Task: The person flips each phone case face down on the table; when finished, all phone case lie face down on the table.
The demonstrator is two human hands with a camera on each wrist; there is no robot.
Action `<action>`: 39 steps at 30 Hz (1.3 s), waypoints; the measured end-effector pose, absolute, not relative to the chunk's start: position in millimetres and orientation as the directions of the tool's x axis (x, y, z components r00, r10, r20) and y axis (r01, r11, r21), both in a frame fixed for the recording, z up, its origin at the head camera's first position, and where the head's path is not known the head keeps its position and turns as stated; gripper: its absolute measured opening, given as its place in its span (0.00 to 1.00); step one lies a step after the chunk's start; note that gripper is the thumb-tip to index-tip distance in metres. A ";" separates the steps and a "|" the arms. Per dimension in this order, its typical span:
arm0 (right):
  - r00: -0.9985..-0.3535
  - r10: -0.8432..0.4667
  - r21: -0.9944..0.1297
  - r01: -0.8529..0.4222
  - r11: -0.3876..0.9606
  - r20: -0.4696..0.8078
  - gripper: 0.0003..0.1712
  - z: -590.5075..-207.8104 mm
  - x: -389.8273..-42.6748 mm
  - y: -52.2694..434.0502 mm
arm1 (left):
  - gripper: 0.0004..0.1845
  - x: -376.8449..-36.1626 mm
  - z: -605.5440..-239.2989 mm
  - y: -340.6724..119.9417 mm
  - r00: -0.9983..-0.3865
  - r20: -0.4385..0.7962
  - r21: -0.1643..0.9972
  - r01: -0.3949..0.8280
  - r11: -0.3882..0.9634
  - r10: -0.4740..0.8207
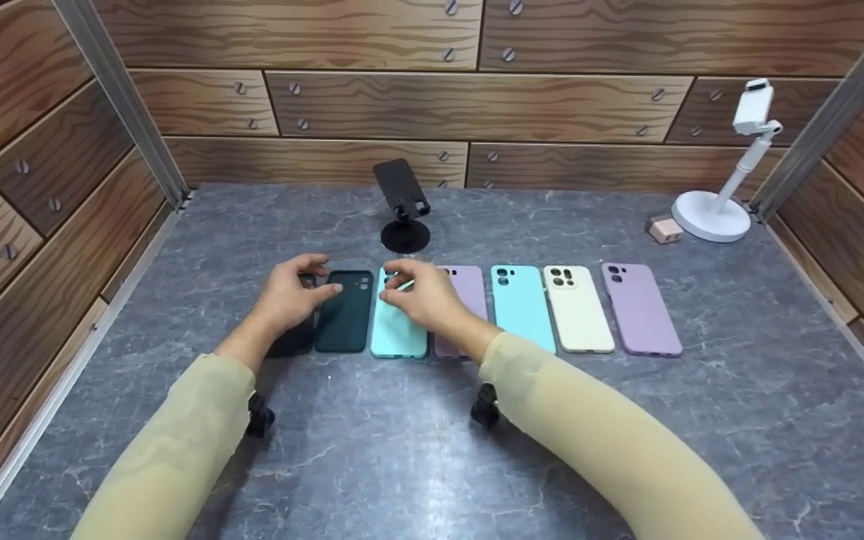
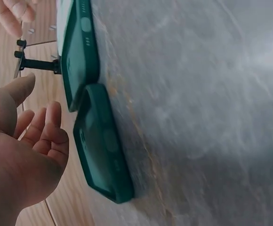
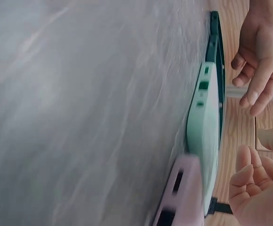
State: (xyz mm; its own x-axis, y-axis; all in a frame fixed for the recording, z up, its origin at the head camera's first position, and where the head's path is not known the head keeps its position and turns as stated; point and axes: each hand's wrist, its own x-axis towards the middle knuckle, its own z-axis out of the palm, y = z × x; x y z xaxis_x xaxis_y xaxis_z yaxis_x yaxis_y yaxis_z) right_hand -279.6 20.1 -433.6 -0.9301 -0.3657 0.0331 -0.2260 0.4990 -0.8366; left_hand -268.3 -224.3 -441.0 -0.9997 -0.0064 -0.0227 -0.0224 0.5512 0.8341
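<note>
Overhead, from the head view, seven phone cases lay in a row on the grey marble table (image 1: 177, 465). The left hand (image 1: 289, 296) hovered over the black case (image 1: 293, 341) at the row's nine o'clock end, fingers loosely spread, tips near the top of the dark green case (image 1: 346, 311). The right hand (image 1: 424, 296) sat over the mint case (image 1: 396, 330) and hid part of the lilac case (image 1: 469, 296), fingers bent but gripping nothing I could make out. Toward three o'clock lay the aqua case (image 1: 520, 306), cream case (image 1: 578, 307) and purple case (image 1: 640, 307). A black phone stand (image 1: 403, 202) stood at twelve o'clock, a white stand (image 1: 724, 180) at two o'clock.

Next, the left wrist view showed the left hand (image 2: 23, 155) open, fingers relaxed and apart, clear of the dark green case (image 2: 82, 52) and the darker one (image 2: 103, 146) beside it.

Lastly, the right wrist view showed the right hand (image 3: 254, 188) with fingers curled loosely, empty, just off the mint case (image 3: 202, 127).

The cases lay edge to edge, so a careless pinch would likely drag a neighbour askew. Both hands crowded the same spot, and they might well knock into each other.
</note>
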 end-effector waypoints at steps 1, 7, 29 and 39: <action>-0.928 -0.372 -0.831 -0.234 0.505 0.036 0.28 -434.4 -279.7 16.8 | 0.31 -268.7 -442.1 -224.8 -1.000 -0.031 0.828 -0.027 0.560 -0.003; -0.918 -0.395 -0.807 -0.245 0.537 0.016 0.30 -441.0 -281.0 0.0 | 0.32 -270.0 -448.1 -228.4 -0.998 -0.060 0.782 -0.034 0.623 0.020; -0.901 -0.430 -0.683 -0.281 0.675 -0.054 0.33 -455.2 -280.9 -11.1 | 0.36 -274.5 -464.0 -234.1 -0.994 -0.069 0.724 0.009 0.690 0.086; -0.896 -0.443 -0.690 -0.296 0.661 -0.040 0.33 -459.1 -280.4 -11.8 | 0.35 -272.9 -466.9 -236.9 -0.994 -0.070 0.732 0.003 0.681 0.080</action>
